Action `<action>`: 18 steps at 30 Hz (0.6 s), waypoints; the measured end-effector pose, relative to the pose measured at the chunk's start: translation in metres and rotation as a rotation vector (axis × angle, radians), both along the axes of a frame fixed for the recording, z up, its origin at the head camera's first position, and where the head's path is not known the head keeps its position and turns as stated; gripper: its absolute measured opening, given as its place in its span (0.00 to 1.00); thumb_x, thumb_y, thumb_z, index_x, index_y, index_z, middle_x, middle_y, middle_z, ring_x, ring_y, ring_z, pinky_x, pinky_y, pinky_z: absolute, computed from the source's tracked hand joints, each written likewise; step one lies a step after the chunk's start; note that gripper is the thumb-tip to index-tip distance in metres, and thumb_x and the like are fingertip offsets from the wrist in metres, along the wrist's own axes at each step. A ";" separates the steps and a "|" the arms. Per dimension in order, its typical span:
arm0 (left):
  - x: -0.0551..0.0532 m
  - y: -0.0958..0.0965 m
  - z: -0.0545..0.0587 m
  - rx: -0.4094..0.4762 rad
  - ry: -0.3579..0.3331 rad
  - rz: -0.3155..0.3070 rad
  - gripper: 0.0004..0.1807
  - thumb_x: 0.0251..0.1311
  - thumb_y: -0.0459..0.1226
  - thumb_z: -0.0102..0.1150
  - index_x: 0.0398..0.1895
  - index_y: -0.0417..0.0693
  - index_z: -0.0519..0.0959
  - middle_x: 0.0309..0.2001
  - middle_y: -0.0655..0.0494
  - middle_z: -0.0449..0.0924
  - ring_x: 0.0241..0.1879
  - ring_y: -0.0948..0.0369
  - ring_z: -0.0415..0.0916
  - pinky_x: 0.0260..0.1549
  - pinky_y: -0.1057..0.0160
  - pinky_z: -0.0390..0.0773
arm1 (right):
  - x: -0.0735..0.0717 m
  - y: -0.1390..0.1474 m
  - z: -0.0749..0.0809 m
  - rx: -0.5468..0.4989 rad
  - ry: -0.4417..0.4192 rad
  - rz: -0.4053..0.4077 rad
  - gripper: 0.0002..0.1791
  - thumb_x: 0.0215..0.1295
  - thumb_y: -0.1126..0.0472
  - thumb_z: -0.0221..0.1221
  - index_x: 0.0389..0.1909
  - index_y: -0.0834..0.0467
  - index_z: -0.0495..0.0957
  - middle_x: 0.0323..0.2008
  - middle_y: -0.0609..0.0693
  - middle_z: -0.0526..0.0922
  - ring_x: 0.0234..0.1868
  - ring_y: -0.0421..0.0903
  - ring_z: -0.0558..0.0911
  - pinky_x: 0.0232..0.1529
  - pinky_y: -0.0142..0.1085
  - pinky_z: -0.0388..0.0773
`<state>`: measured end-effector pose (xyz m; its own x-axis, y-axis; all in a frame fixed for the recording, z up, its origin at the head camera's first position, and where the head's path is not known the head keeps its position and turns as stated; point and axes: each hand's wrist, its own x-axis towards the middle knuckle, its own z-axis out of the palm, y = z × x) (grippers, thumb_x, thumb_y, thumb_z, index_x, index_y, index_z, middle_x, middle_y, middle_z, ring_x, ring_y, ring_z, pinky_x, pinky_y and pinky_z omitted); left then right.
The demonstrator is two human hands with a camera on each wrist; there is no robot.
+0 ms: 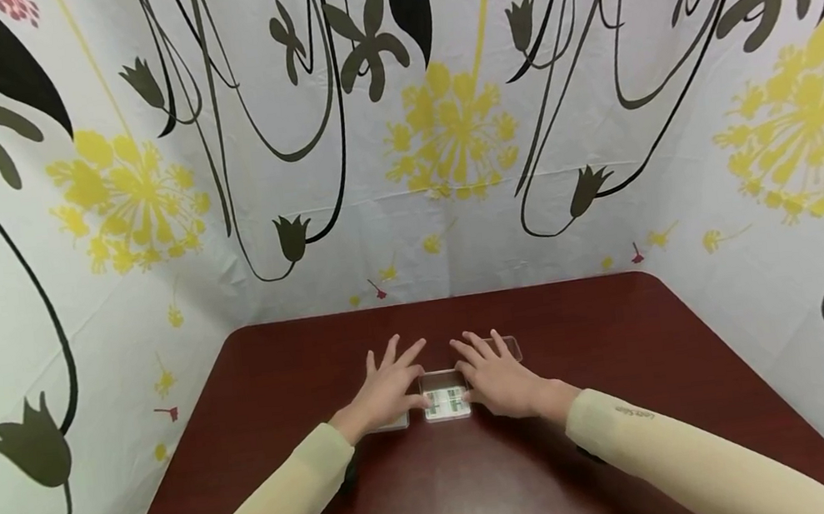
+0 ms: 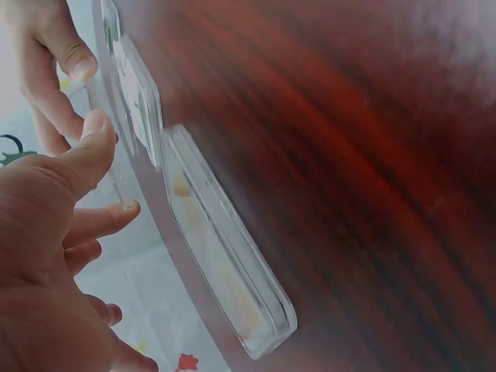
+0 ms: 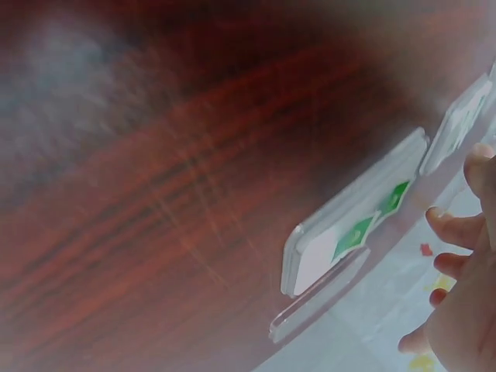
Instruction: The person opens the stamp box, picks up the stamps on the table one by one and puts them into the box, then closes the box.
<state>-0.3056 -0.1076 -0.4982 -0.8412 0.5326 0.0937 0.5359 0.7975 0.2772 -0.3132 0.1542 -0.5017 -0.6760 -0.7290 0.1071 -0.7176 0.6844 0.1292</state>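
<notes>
Between my two hands a clear plastic lid (image 2: 118, 180) is held edge-on by thumbs and forefingers, above a shallow clear case (image 1: 446, 404) with white and green contents. My left hand (image 1: 388, 389) grips the lid's left side, other fingers spread. Opposite, my right hand (image 1: 499, 382) holds its right side, with the thumb nearest me. Below the left hand lies another clear case (image 2: 225, 248) with yellowish contents. A third case (image 3: 356, 213), with white and green contents, sits under the right hand, hidden from the head view.
Behind the right hand, a loose clear lid (image 1: 512, 349) lies flat on the dark red wooden table (image 1: 451, 487). A white cloth (image 1: 448, 245) with printed flowers and stems hangs around the table's far edge and sides.
</notes>
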 end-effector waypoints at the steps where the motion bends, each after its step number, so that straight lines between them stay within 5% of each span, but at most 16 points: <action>1: 0.001 0.001 0.000 -0.006 -0.002 -0.004 0.26 0.58 0.56 0.69 0.54 0.52 0.84 0.81 0.59 0.46 0.78 0.41 0.33 0.62 0.23 0.41 | 0.002 0.001 0.000 0.005 0.007 0.007 0.30 0.72 0.41 0.57 0.65 0.58 0.75 0.78 0.58 0.53 0.78 0.61 0.48 0.68 0.69 0.46; 18: 0.015 0.006 -0.004 -0.026 -0.027 0.001 0.26 0.54 0.56 0.72 0.51 0.51 0.84 0.81 0.56 0.43 0.78 0.43 0.31 0.64 0.24 0.41 | 0.017 0.002 -0.012 0.048 0.096 0.053 0.31 0.72 0.38 0.55 0.63 0.57 0.76 0.74 0.56 0.62 0.77 0.62 0.51 0.67 0.70 0.48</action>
<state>-0.2909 -0.1016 -0.5026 -0.8438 0.5336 0.0573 0.5276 0.8051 0.2709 -0.2962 0.1560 -0.5141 -0.6246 -0.7695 0.1332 -0.7356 0.6370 0.2305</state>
